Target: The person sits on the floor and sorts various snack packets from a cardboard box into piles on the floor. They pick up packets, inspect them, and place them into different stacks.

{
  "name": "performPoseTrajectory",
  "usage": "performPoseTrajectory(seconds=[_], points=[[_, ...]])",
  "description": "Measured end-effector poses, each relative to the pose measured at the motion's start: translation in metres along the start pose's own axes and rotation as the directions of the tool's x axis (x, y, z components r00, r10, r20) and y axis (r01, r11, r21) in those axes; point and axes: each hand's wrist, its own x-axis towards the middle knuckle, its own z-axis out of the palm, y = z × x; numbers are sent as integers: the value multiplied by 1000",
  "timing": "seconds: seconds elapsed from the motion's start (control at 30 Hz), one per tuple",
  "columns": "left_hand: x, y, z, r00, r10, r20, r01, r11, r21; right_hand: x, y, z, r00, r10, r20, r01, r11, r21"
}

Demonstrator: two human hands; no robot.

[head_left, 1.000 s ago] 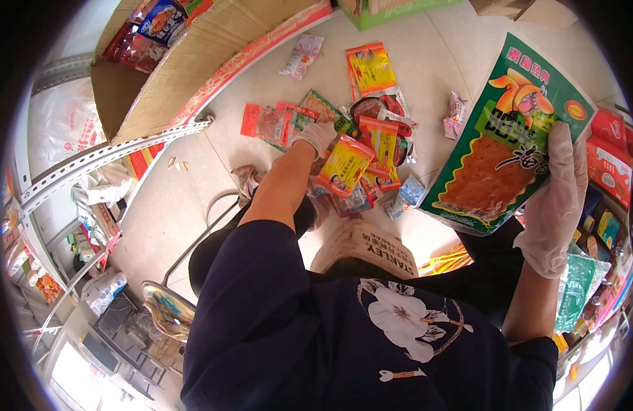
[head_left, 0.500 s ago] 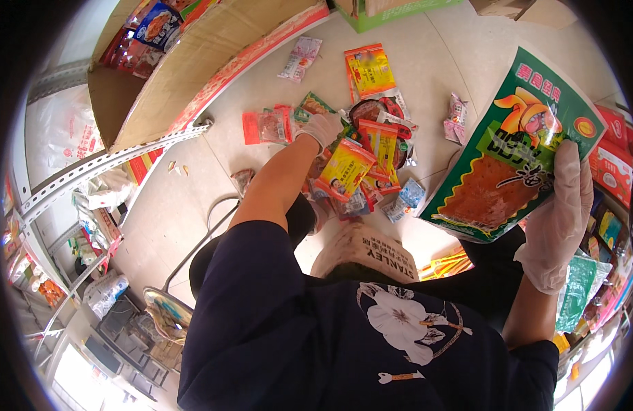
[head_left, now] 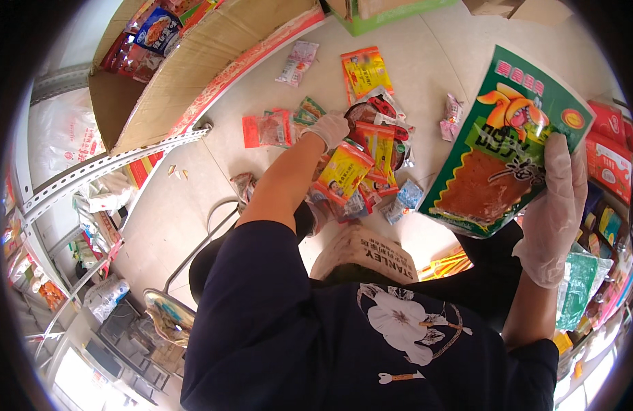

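Note:
In a thin clear glove, my right hand grips the right edge of a large flat green snack packet, thumb across its front. The packet is raised above the floor, its printed face toward me. My left hand, also gloved, reaches into a heap of small snack packets. Its fingers are bunched against a red packet with a dark rim; the fingertips are hidden. Just below lies a yellow-and-orange packet, with another yellow packet beyond the heap. A red-edged clear packet lies left of that hand.
An open cardboard box of snacks stands on a perforated metal shelf at left. Pink-and-white packets and a blue-white packet lie on the tiled floor. Red boxes line the right side.
My left hand has moved slightly right, toward the dark-rimmed packet, which has shifted a little. My right hand has brought the large green packet slightly left.

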Motion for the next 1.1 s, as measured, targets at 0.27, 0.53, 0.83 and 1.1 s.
performPoseTrajectory(seconds=[0.27, 0.53, 0.83, 1.1], points=[[-56, -39, -31, 977, -204, -63, 130, 801, -584, -1, -1, -15, 997, 60, 57, -58, 998, -29], [-134, -27, -130, 823, -459, -334, -57, 518, -854, 2, 9, -25, 990, 18, 141, -18, 1000, -3], [-194, 49, -257, 518, -752, -408, -606, 15, -796, -4, 30, -5, 914, 26, 405, -171, 930, 325], [-202, 90, -287, 376, -820, -432, -810, -64, -583, -12, 17, 15, 863, 45, 503, -285, 865, 412]])
